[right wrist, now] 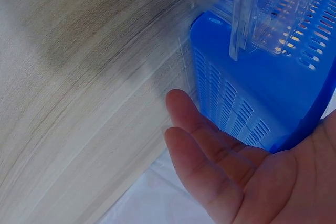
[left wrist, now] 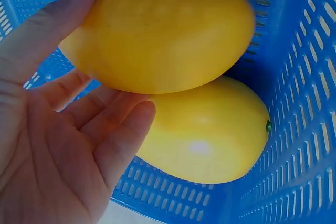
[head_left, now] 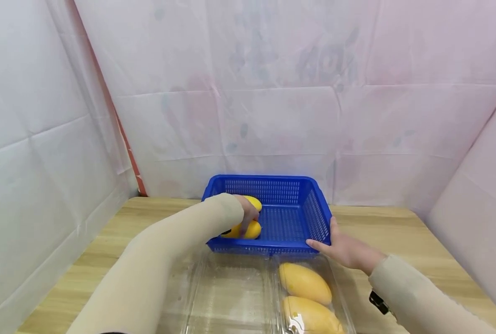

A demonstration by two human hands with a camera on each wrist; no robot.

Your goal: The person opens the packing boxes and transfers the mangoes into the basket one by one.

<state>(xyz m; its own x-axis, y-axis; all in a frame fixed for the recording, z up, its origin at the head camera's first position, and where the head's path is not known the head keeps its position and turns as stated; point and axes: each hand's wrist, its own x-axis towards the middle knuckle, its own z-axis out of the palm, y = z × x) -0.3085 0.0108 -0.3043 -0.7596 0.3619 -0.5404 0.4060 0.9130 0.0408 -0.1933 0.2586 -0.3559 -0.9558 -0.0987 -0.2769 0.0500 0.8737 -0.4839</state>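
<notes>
Inside the blue basket (head_left: 281,222), my left hand (head_left: 248,214) grips a yellow mango (left wrist: 168,30), thumb on one side and fingers beneath it. In the left wrist view a second mango (left wrist: 210,135) with a small green stem spot lies right against the held one, on the basket floor. My right hand (head_left: 350,248) rests at the basket's front right corner. Its thumb lies on the front rim, while the other fingers (right wrist: 194,150) extend loosely along the outside of the wall.
A clear plastic container (head_left: 235,292) stands in front of the basket on the wooden table (head_left: 398,232). Two mangoes (head_left: 306,283) lie in its right compartment. Pale cloth walls (head_left: 273,120) rise behind and at both sides.
</notes>
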